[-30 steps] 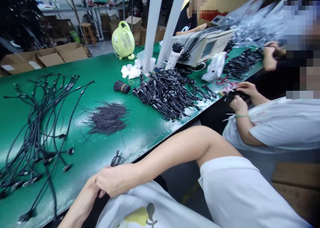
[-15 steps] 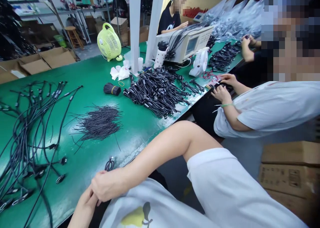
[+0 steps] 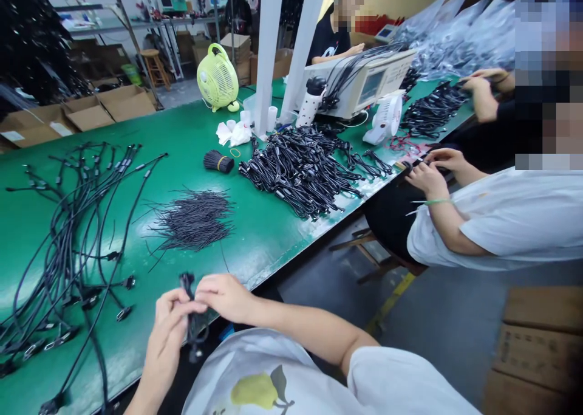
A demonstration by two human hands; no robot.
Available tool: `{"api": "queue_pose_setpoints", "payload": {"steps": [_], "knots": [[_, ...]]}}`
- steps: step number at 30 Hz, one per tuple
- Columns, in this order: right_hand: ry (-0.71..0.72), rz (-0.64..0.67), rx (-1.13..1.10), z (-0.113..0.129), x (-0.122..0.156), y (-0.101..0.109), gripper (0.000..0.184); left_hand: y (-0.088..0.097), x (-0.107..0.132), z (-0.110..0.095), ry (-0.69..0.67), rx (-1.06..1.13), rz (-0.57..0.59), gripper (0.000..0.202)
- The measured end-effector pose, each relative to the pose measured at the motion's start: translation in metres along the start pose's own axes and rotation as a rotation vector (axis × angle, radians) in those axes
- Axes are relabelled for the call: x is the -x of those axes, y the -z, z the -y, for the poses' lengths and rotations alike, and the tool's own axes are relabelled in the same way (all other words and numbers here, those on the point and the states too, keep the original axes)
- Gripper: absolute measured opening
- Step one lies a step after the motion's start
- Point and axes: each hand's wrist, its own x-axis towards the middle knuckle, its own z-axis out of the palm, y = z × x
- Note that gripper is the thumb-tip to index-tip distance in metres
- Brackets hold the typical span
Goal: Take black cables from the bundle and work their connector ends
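My left hand (image 3: 167, 330) and my right hand (image 3: 225, 296) meet just above the near edge of the green table (image 3: 268, 226). Between them stands a coiled black cable (image 3: 190, 318), held upright. Left fingers are wrapped round its middle, and the right fingertips pinch its upper part. A loose heap of thin black ties (image 3: 194, 219) lies on the table a little beyond my hands. Long black cables with end plugs (image 3: 73, 233) are spread out to my left.
A large pile of bundled black cables (image 3: 303, 169) lies further right. A banded bunch of ties (image 3: 218, 161), a yellow-green fan (image 3: 217, 79) and a test instrument (image 3: 364, 84) stand behind. A person in white (image 3: 492, 220) works at my right; cardboard boxes (image 3: 537, 342) sit on the floor.
My hands have risen from below the table edge to above it, bringing the coiled cable up with them. My right elbow has dropped low. The view has shifted slightly.
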Motion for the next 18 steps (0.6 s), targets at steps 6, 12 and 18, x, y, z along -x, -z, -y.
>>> {"api": "queue_pose_setpoints", "payload": {"steps": [6,12,18], "knots": [[0.313,-0.03,0.413,0.019,0.004,0.02,0.022,-0.002,-0.013,0.003,0.362,0.334,0.054,0.029],[0.322,0.248,0.609,0.018,0.006,0.008,0.023,0.022,-0.015,-0.014,0.194,0.548,-0.164,0.036],[0.374,0.082,0.901,0.009,-0.004,0.031,0.012,-0.001,0.01,-0.023,0.167,0.308,0.024,0.027]]}}
